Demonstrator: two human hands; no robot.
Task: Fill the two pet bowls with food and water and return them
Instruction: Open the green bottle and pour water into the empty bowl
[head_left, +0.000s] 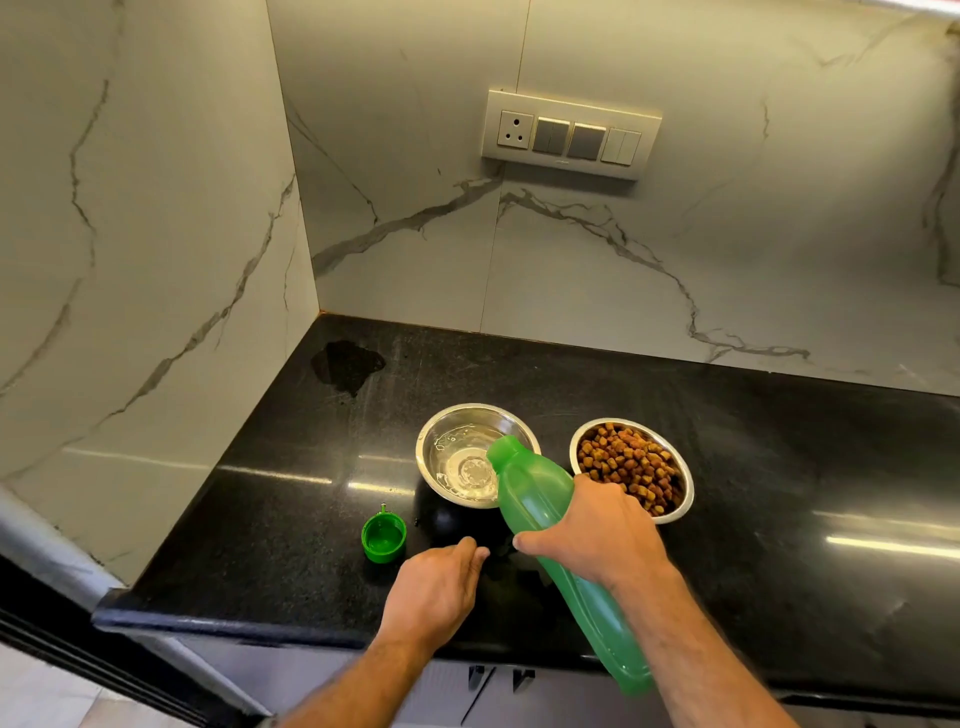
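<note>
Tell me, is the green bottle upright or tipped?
Tipped. The right hand holds the bottle slanted, its open mouth over the left bowl, which holds some water. Its cap lies on the counter.

right hand (597, 530) tips green bottle (545, 525) over water bowl (447, 457); kibble bowl (680, 499) beside | left hand (436, 587) empty on counter (779, 467)

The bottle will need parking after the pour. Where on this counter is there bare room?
Widest bare patch: countertop right of the kibble bowl. More behind both bowls, except the wet patch in the corner. Crowded: front, around the water bowl, cap, left hand and right hand holding the bottle.
</note>
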